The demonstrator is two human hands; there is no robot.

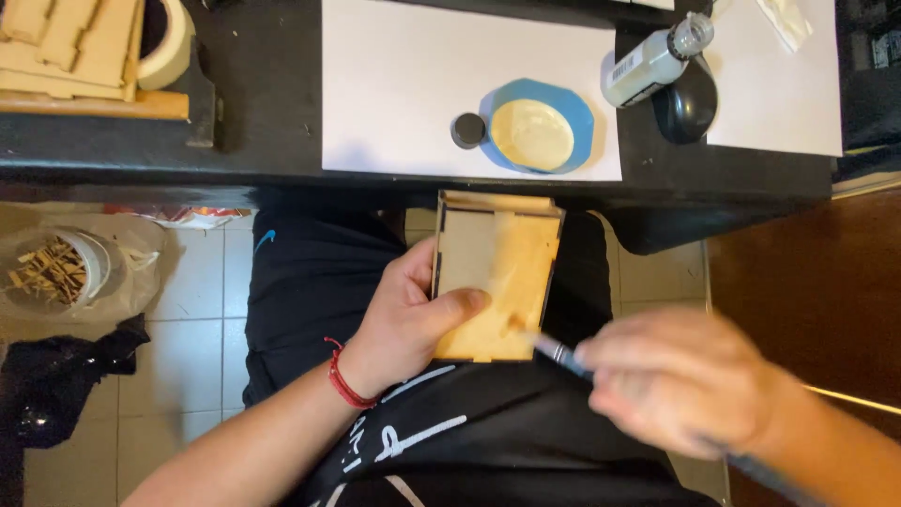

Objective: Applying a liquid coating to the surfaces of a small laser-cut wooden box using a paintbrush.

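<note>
We judge the small wooden box [496, 277] to be light and stiff but thin-walled, best gripped along its left edge clear of the wet face, just as our left hand [405, 324] clasps it above the lap, near the desk [263, 141] edge, thumb lying across the panel. It is pale plywood with dark notched edges, its surface glistening yellowish toward the right. Our blurred right hand [680, 380] is closed round a thin brush [549, 347] whose tip touches the panel's near part.
</note>
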